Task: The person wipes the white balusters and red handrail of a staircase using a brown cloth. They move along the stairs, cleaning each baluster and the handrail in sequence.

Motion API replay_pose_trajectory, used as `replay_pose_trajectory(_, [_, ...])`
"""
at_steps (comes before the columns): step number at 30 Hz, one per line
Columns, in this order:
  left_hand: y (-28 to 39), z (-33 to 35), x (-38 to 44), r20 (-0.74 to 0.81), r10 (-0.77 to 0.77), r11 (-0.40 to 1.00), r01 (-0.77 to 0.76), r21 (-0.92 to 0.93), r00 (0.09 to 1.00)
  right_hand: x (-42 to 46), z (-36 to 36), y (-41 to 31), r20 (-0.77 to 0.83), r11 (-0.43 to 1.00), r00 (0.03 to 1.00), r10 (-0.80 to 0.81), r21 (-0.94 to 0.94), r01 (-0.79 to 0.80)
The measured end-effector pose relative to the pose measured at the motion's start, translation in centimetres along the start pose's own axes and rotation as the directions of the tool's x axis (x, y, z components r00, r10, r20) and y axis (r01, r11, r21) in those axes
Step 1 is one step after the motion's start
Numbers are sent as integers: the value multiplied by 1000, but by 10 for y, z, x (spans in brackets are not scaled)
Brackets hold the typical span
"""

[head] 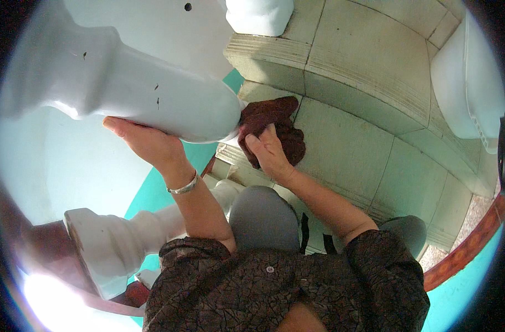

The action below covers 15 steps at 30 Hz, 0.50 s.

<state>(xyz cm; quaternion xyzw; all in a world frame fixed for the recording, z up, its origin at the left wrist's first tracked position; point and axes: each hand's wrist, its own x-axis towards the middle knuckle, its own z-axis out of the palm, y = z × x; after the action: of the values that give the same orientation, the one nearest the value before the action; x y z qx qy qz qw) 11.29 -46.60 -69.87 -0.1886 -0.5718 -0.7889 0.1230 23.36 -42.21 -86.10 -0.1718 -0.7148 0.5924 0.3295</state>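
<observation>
My left hand (148,141), with a metal bracelet at the wrist, lies against the underside of a large white glossy baluster (173,91) that has a few dark marks on it. My right hand (267,149) grips a dark maroon cloth (292,141) and presses it at the baluster's rounded end. Part of the fingers is hidden in the cloth's folds. Below my left forearm stands another white turned baluster (115,245).
Tiled steps (343,124) with grooved edges run along the right. A white plastic container (464,83) is at the upper right, and a white faceted object (258,16) rests on the upper step. A reddish-brown border (464,257) curves at the lower right.
</observation>
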Motion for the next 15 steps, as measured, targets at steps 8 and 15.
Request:
replay_pose_trajectory(8, [-1,1,-1,-12,6,1000,-6,19,1000,87,-11,28,230,915,932,279,232,-331])
replay_pose_trajectory(15, [2,1,-2,10,-6,999,6,45,1000,45,-24,48,140,850,986,93,-526,-5])
